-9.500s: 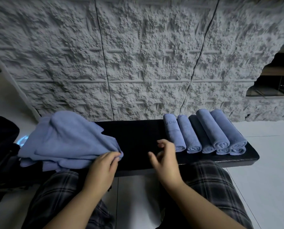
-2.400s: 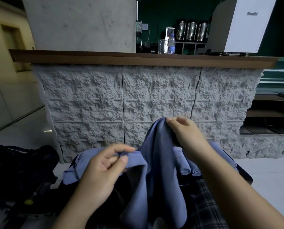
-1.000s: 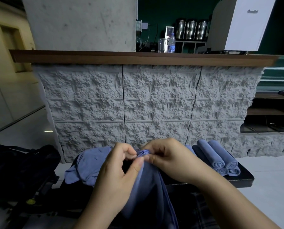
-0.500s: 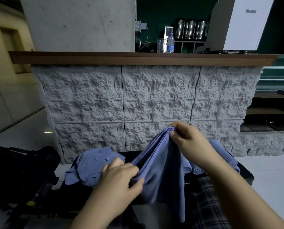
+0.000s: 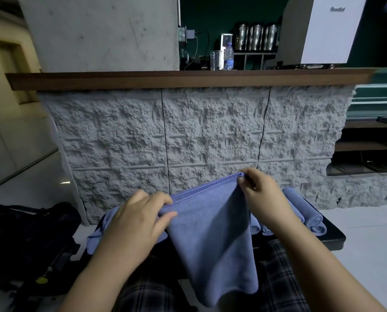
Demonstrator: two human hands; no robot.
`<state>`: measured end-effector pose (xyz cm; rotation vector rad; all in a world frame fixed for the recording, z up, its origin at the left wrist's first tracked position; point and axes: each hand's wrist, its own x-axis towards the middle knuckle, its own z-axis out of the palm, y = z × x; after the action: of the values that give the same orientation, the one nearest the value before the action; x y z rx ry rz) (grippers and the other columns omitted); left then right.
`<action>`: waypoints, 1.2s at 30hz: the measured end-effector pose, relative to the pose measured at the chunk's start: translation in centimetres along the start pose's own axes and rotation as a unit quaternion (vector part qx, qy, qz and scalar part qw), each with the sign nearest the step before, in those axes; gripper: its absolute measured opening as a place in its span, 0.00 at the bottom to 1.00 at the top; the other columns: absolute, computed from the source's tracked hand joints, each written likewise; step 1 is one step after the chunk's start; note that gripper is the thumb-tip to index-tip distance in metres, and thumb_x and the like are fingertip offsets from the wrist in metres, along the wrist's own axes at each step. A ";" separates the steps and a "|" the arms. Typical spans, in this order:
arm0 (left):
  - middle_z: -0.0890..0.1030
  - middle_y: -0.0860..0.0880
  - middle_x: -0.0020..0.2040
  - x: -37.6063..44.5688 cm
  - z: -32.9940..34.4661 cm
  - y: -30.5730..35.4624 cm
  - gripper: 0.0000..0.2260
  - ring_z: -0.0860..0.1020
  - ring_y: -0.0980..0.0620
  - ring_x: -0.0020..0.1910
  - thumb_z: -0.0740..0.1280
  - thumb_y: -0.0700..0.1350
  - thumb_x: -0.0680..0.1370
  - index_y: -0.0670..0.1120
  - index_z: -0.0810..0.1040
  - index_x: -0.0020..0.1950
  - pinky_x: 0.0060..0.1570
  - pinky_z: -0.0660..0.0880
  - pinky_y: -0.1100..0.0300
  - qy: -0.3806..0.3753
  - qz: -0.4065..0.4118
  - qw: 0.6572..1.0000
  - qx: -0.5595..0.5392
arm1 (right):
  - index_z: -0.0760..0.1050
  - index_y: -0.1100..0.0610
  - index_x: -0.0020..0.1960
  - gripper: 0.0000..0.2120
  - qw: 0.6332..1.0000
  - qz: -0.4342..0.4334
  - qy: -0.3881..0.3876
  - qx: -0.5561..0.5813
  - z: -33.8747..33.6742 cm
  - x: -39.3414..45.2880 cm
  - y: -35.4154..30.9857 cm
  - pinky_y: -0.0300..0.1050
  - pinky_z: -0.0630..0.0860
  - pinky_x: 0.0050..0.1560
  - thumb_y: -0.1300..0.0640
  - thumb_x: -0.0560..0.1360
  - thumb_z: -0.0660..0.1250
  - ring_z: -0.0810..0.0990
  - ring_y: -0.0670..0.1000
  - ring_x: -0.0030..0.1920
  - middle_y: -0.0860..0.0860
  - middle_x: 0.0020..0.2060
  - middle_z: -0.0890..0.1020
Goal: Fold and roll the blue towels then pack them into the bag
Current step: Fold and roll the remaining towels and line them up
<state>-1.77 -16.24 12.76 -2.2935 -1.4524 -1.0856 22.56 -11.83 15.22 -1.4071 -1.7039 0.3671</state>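
Clearly soft and limp, the blue towel [image 5: 210, 233] hangs doubled; left hand [image 5: 138, 219] and right hand [image 5: 258, 194] pinch its hemmed top edge, best grasped at the corners.

Rolled towels [image 5: 309, 212] crowd the bench's [image 5: 332, 238] right end; loose towels [image 5: 98, 235] probably block the left.

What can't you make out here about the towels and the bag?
- Rolled towels, head view: right hand and held towel cover most, so no count.
- Towel pile: mostly behind left hand.
- Bag: dark, cut by left edge; opening unseen.
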 end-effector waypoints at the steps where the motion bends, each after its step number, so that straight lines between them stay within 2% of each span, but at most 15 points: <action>1: 0.74 0.56 0.37 0.4 -0.2 -0.3 0.10 0.72 0.53 0.39 0.58 0.57 0.74 0.53 0.73 0.44 0.38 0.74 0.55 0.000 0.016 1.000 0.018 | 0.65 0.56 0.36 0.13 1.000 -0.005 0.014 -0.009 0.2 0.0 0.1 0.47 0.63 0.34 0.58 0.80 0.59 0.68 0.51 0.32 0.50 0.28 0.70; 5: 0.74 0.55 0.37 2.0 -0.2 -1.2 0.11 0.72 0.50 0.38 0.57 0.54 0.75 0.49 0.74 0.42 0.40 0.70 0.58 -0.011 0.043 0.998 0.051 | 0.70 0.61 0.42 0.09 0.999 -0.030 0.025 -0.034 1.6 0.4 1.1 0.49 0.65 0.40 0.59 0.79 0.59 0.73 0.55 0.39 0.55 0.35 0.76; 9: 0.70 0.60 0.39 2.2 1.0 -1.8 0.05 0.72 0.58 0.40 0.62 0.53 0.72 0.54 0.71 0.46 0.42 0.66 0.65 -0.042 0.004 0.996 -0.073 | 0.68 0.58 0.40 0.11 0.999 0.018 -0.030 -0.024 2.1 0.9 2.7 0.47 0.64 0.34 0.56 0.80 0.59 0.70 0.51 0.34 0.53 0.31 0.73; 13: 0.71 0.62 0.45 2.0 2.8 -2.3 0.10 0.71 0.64 0.46 0.68 0.46 0.71 0.57 0.72 0.49 0.48 0.63 0.75 -0.045 -0.037 0.988 -0.140 | 0.68 0.60 0.41 0.12 0.996 0.045 -0.070 -0.026 2.9 1.6 4.6 0.46 0.63 0.34 0.55 0.80 0.59 0.69 0.50 0.34 0.53 0.31 0.73; 16: 0.69 0.60 0.49 2.3 4.4 -2.7 0.16 0.71 0.63 0.49 0.73 0.41 0.71 0.58 0.75 0.53 0.52 0.65 0.72 -0.060 -0.110 0.979 -0.159 | 0.64 0.55 0.35 0.15 0.995 0.058 -0.070 -0.035 3.8 2.2 5.8 0.34 0.62 0.30 0.56 0.80 0.60 0.68 0.48 0.32 0.50 0.29 0.71; 18: 0.71 0.60 0.50 2.9 5.4 -3.5 0.20 0.74 0.59 0.49 0.73 0.41 0.71 0.58 0.72 0.57 0.53 0.70 0.64 -0.123 -0.179 0.961 -0.171 | 0.61 0.52 0.33 0.17 0.994 0.062 -0.075 -0.052 4.6 2.9 6.7 0.31 0.64 0.30 0.56 0.79 0.60 0.68 0.46 0.31 0.48 0.28 0.69; 20: 0.77 0.57 0.42 3.6 6.8 -4.8 0.14 0.75 0.64 0.40 0.73 0.42 0.71 0.54 0.75 0.52 0.43 0.70 0.68 -0.187 -0.209 0.946 -0.161 | 0.61 0.50 0.31 0.19 0.992 0.073 -0.077 -0.068 5.8 3.7 8.0 0.39 0.62 0.30 0.57 0.78 0.61 0.68 0.50 0.33 0.49 0.30 0.69; 22: 0.72 0.55 0.30 4.1 8.4 -5.8 0.07 0.69 0.63 0.27 0.73 0.42 0.71 0.50 0.77 0.40 0.30 0.65 0.70 -0.211 -0.221 0.943 -0.133 | 0.61 0.51 0.29 0.19 0.989 0.094 -0.079 -0.078 7.1 4.5 9.6 0.44 0.57 0.33 0.58 0.77 0.61 0.68 0.53 0.36 0.53 0.32 0.69; 24: 0.69 0.54 0.27 4.2 10.2 -6.6 0.12 0.65 0.60 0.26 0.74 0.42 0.71 0.50 0.74 0.32 0.27 0.62 0.67 -0.220 -0.241 0.934 -0.141 | 0.66 0.55 0.31 0.16 0.986 0.118 -0.094 -0.073 8.1 5.2 10.9 0.46 0.57 0.33 0.58 0.78 0.61 0.69 0.54 0.36 0.55 0.32 0.70; 27: 0.68 0.53 0.26 4.2 13.3 -7.9 0.10 0.65 0.55 0.28 0.74 0.42 0.71 0.50 0.75 0.32 0.27 0.59 0.64 -0.186 -0.292 0.921 -0.178 | 0.74 0.62 0.40 0.11 0.982 0.148 -0.111 -0.045 9.2 6.4 12.3 0.45 0.64 0.33 0.58 0.79 0.60 0.72 0.54 0.32 0.58 0.33 0.76; 29: 0.68 0.52 0.25 4.4 15.3 -8.5 0.08 0.64 0.54 0.27 0.73 0.41 0.71 0.48 0.77 0.34 0.29 0.60 0.60 -0.149 -0.336 0.905 -0.214 | 0.75 0.61 0.44 0.10 0.974 0.192 -0.114 0.034 10.1 7.3 13.0 0.45 0.74 0.34 0.58 0.80 0.59 0.76 0.54 0.30 0.57 0.30 0.78; 31: 0.70 0.50 0.26 4.9 17.0 -9.0 0.08 0.66 0.54 0.25 0.71 0.40 0.73 0.47 0.77 0.36 0.26 0.62 0.64 -0.112 -0.384 0.873 -0.279 | 0.74 0.60 0.43 0.10 0.957 0.238 -0.113 0.121 11.0 8.3 13.6 0.51 0.79 0.38 0.60 0.80 0.57 0.79 0.57 0.32 0.57 0.30 0.80; 34: 0.76 0.47 0.30 5.9 19.2 -9.3 0.04 0.73 0.59 0.20 0.66 0.41 0.77 0.45 0.75 0.42 0.27 0.68 0.65 -0.072 -0.461 0.817 -0.337 | 0.72 0.63 0.46 0.08 0.953 0.238 -0.101 0.157 12.2 9.6 14.3 0.45 0.76 0.38 0.62 0.81 0.56 0.80 0.56 0.36 0.56 0.33 0.81; 36: 0.79 0.48 0.33 6.4 20.7 -9.8 0.02 0.75 0.61 0.22 0.65 0.41 0.78 0.44 0.74 0.50 0.28 0.71 0.65 -0.036 -0.482 0.798 -0.361 | 0.71 0.62 0.44 0.08 0.954 0.227 -0.082 0.177 13.0 10.2 14.7 0.40 0.74 0.36 0.63 0.80 0.56 0.80 0.54 0.38 0.55 0.34 0.80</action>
<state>1.10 3.99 0.63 -1.8697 -2.7443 -2.1272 22.32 5.82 1.90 -1.5150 -1.3352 1.0177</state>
